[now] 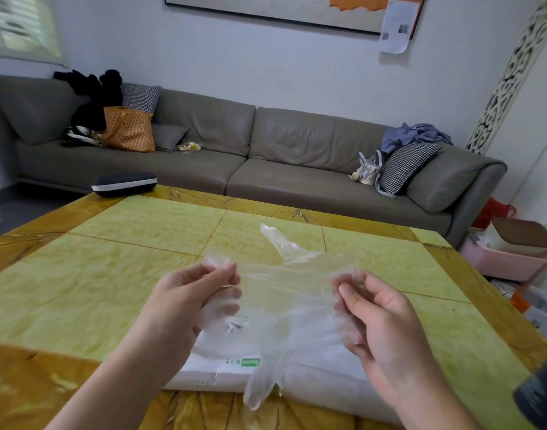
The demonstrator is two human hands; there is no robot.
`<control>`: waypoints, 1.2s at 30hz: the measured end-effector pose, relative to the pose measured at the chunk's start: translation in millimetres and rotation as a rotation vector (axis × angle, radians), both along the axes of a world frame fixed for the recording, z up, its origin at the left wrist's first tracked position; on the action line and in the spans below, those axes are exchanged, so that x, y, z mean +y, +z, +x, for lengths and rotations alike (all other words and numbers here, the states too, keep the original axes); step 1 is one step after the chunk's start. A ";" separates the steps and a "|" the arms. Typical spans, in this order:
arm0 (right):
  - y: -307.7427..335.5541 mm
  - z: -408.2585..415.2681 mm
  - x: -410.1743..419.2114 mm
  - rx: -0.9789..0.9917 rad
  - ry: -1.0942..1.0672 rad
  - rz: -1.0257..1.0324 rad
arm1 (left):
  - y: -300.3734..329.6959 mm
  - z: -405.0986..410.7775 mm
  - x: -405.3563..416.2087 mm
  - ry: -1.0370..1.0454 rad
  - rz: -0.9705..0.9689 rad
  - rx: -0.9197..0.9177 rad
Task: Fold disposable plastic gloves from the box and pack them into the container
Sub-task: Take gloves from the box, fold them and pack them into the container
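I sit at a table [117, 274] topped with glossy yellow-green stone panels set in an amber, veined border with thin gold seams. Beyond the table's far edge runs a long grey sofa [241, 156], soft and creased, against a pale wall. On the sofa, left of the table's middle, an orange patterned tote [127, 128] leans by dark clothes; toward its right end a houndstooth cushion [402, 169] props up a crumpled blue garment [415, 136]. A dark oval case [123, 183] with a white band lies on the table's far left corner. Off the table's right side a pink tub [508, 259] holds a brown cardboard box [523, 232].

On the table's near edge lies the flat white glove pack [321, 370], soft-looking, with a green label. Above it I hold a thin, clear, crinkled plastic glove [284, 293] stretched between my hands, one tip hanging down over the pack, another lying out on the table. My left hand [185, 299] pinches the glove's left edge, fingers curled round the film. My right hand [377, 315] grips the right edge, thumb pressed to bent fingers.
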State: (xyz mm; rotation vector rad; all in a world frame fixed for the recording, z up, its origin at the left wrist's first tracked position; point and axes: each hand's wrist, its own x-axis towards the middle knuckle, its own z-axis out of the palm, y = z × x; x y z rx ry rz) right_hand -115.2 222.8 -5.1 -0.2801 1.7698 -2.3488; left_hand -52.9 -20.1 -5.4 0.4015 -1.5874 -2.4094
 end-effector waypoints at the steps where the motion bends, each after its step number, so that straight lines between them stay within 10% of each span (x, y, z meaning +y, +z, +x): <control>1: 0.0 -0.8 1.2 -0.002 -0.002 0.003 | 1.0 0.8 -2.9 0.016 0.013 0.009; 13: 3.3 1.1 4.8 0.020 0.057 0.032 | 6.8 -2.0 -24.8 0.007 0.122 0.032; 19: 5.5 7.8 2.1 0.059 0.181 0.106 | 21.7 7.7 -30.4 -0.169 -0.557 0.060; 22: 4.4 10.7 -2.2 0.071 0.245 0.169 | 17.2 5.6 -14.5 -0.245 -0.540 0.004; 29: 1.2 11.0 -3.6 0.065 0.233 0.208 | 8.2 1.8 -14.3 -0.054 -0.280 0.055; 36: 11.4 4.7 22.8 0.007 0.108 0.143 | 28.2 12.8 20.1 0.303 -0.707 0.193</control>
